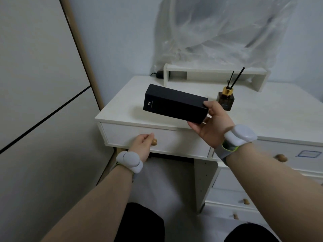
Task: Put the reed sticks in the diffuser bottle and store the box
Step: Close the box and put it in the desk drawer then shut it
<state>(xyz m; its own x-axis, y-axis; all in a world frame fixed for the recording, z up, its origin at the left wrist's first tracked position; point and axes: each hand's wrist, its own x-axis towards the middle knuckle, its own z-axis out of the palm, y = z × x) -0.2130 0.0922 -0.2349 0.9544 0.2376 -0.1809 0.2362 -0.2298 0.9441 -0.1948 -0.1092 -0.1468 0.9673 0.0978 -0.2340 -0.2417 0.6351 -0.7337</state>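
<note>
Black box (174, 103) gripped at one end by right hand (212, 127), held above surface (262, 110) front edge. Drawer knob (154, 142) pinched by left hand (142, 145), partly hidden. Reed sticks (235, 78) seated in diffuser bottle (225, 100).

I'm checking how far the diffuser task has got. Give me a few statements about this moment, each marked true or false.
1. The right hand holds the black box above the desk top. True.
2. The reed sticks lie flat on the desk. False: they stand in the diffuser bottle.
3. The left hand is at the wooden knob of the drawer. True.
4. That drawer is pulled wide open. False: it looks shut.
</note>
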